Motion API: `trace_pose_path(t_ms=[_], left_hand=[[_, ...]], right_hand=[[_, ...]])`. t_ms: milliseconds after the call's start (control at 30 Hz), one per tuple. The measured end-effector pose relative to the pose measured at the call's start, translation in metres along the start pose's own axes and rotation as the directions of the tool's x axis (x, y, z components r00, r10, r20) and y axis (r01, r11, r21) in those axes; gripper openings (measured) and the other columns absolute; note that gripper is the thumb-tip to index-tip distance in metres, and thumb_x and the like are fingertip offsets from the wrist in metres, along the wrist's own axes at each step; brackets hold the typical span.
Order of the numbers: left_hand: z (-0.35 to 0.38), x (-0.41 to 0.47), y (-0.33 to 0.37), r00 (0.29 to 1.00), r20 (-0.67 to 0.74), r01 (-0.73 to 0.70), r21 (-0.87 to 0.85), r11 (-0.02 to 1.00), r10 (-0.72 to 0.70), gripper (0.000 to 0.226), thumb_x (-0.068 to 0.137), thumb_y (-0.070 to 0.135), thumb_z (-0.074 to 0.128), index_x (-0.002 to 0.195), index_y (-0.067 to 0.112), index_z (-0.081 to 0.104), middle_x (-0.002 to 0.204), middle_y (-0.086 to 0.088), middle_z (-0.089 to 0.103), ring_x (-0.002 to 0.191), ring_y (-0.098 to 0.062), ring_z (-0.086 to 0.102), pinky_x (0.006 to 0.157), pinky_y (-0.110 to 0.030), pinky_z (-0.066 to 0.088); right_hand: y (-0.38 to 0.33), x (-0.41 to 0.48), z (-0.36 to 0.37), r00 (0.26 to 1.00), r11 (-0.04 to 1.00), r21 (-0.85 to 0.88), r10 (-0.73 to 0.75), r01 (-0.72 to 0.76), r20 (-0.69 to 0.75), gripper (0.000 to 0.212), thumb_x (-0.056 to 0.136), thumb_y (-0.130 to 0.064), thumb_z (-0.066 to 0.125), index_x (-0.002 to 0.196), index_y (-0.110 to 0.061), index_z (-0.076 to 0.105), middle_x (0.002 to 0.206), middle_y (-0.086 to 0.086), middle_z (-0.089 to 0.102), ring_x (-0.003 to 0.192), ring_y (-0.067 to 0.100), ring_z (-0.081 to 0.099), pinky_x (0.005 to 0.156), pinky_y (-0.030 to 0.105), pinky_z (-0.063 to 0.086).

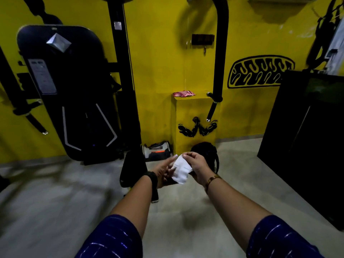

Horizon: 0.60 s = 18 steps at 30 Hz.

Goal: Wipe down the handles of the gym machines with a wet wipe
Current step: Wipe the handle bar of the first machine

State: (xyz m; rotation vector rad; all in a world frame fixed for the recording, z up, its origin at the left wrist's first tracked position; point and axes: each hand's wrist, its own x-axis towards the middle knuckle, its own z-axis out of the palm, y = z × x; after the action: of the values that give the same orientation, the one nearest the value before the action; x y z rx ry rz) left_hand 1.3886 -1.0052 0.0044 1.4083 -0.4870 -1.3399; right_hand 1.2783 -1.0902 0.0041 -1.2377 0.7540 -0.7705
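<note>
I see the wet wipe [181, 169] at mid-frame, held up over the floor [55, 202] btwn both hands. It's a thin white sheet, crumpled, w/ soft folds and an uneven lower edge. The right hand [197, 164] pinches its top corner w/ curled fingers. The left hand [164, 169] has fingers stretched fairly straight and touches the wipe's left edge; blur hides any finer grip. There's a black watch [151, 178] on the left wrist, a thin gold bracelet [213, 178] on the right, and dark blue sleeves w/ pale dashes.

The floor is smooth grey, matte. The wall [158, 62] is glossy yellow w/ black painted shapes. A black gym machine [61, 86] w/ a rounded shroud stands at left. Two slim black handles w/ metal end caps are well apart from the wipe: left handle [35, 123] and right handle [212, 110]. A yellow block [193, 118] carries a rumpled pink cloth [183, 93], and a black bag [204, 151] sits at its foot.
</note>
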Motion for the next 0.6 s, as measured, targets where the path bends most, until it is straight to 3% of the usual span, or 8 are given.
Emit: trace_pose_path(t_ms=[100, 167, 233, 333, 433, 467, 533, 600], left_hand=[[0.004, 0.032, 0.016, 0.999, -0.007, -0.036, 0.063, 0.997, 0.036, 0.018, 0.091, 0.020, 0.065, 0.101, 0.005, 0.065, 0.080, -0.008, 0.073, 0.070, -0.018, 0.069, 0.059, -0.027, 0.059], [0.006, 0.052, 0.023, 0.997, 0.017, -0.078, 0.075, 0.994, 0.077, 0.016, 0.088, 0.015, 0.069, 0.102, 0.009, 0.065, 0.091, -0.010, 0.071, 0.080, -0.019, 0.068, 0.065, -0.030, 0.060], [0.009, 0.065, 0.029, 0.992, 0.041, -0.121, 0.098, 0.988, 0.117, 0.009, 0.089, 0.013, 0.068, 0.098, 0.012, 0.067, 0.088, -0.007, 0.072, 0.081, -0.018, 0.068, 0.072, -0.029, 0.059], [0.007, 0.091, 0.037, 0.985, 0.040, -0.170, 0.124, 0.978, 0.166, 0.007, 0.090, 0.012, 0.067, 0.097, 0.012, 0.067, 0.093, -0.006, 0.070, 0.090, -0.017, 0.066, 0.079, -0.026, 0.055], [0.005, 0.118, 0.043, 0.976, 0.011, -0.217, 0.087, 0.972, 0.217, 0.022, 0.090, 0.007, 0.066, 0.111, 0.009, 0.066, 0.099, -0.002, 0.068, 0.096, -0.013, 0.062, 0.079, -0.022, 0.052], [0.005, 0.126, 0.045, 0.975, 0.011, -0.222, 0.059, 0.973, 0.222, 0.021, 0.090, 0.006, 0.065, 0.112, 0.010, 0.065, 0.098, -0.001, 0.068, 0.095, -0.011, 0.062, 0.079, -0.022, 0.051], [0.006, 0.145, 0.049, 0.979, -0.001, -0.205, 0.014, 0.979, 0.205, 0.004, 0.092, 0.006, 0.063, 0.095, 0.008, 0.065, 0.090, -0.004, 0.068, 0.087, -0.013, 0.063, 0.076, -0.022, 0.053], [0.004, 0.168, 0.054, 0.977, -0.051, -0.211, -0.055, 0.976, 0.208, 0.010, 0.092, 0.009, 0.063, 0.084, 0.004, 0.063, 0.081, -0.010, 0.069, 0.080, -0.020, 0.065, 0.072, -0.025, 0.056]], right_hand=[[-0.013, 0.036, -0.015, 1.000, 0.999, -0.027, -0.020, 0.019, -0.004, 0.012, 0.092, 0.001, 0.058, 0.084, -0.007, 0.060, 0.079, 0.011, 0.061, 0.069, 0.016, 0.058, 0.053, 0.017, 0.051], [-0.016, 0.057, -0.024, 1.000, 0.999, -0.042, 0.006, -0.007, -0.008, 0.013, 0.091, 0.004, 0.058, 0.083, -0.007, 0.058, 0.078, 0.011, 0.060, 0.068, 0.017, 0.057, 0.051, 0.017, 0.051], [-0.013, 0.075, -0.031, 0.996, 0.995, -0.039, 0.089, -0.089, -0.001, 0.009, 0.091, 0.003, 0.059, 0.085, -0.004, 0.058, 0.079, 0.013, 0.060, 0.068, 0.019, 0.057, 0.047, 0.019, 0.050], [-0.005, 0.098, -0.036, 0.972, 0.970, -0.081, 0.233, -0.231, 0.014, 0.003, 0.093, 0.001, 0.057, 0.094, -0.001, 0.059, 0.079, 0.014, 0.061, 0.068, 0.023, 0.059, 0.045, 0.021, 0.050], [0.004, 0.123, -0.037, 0.936, 0.936, -0.013, 0.351, -0.350, 0.023, 0.014, 0.096, -0.005, 0.052, 0.088, -0.001, 0.063, 0.064, 0.013, 0.067, 0.056, 0.021, 0.063, 0.040, 0.019, 0.046], [0.005, 0.131, -0.036, 0.927, 0.927, -0.011, 0.374, -0.374, 0.020, 0.014, 0.094, -0.011, 0.056, 0.091, -0.001, 0.065, 0.063, 0.012, 0.069, 0.056, 0.020, 0.066, 0.041, 0.018, 0.047], [0.008, 0.148, -0.035, 0.925, 0.923, -0.078, 0.380, -0.378, 0.008, 0.030, 0.083, -0.026, 0.072, 0.102, -0.003, 0.069, 0.077, 0.009, 0.074, 0.069, 0.018, 0.070, 0.048, 0.020, 0.050], [0.008, 0.162, -0.039, 0.933, 0.929, -0.087, 0.357, -0.361, -0.050, 0.026, 0.086, -0.025, 0.069, 0.103, -0.006, 0.069, 0.080, 0.005, 0.071, 0.063, 0.015, 0.066, 0.048, 0.021, 0.049]])
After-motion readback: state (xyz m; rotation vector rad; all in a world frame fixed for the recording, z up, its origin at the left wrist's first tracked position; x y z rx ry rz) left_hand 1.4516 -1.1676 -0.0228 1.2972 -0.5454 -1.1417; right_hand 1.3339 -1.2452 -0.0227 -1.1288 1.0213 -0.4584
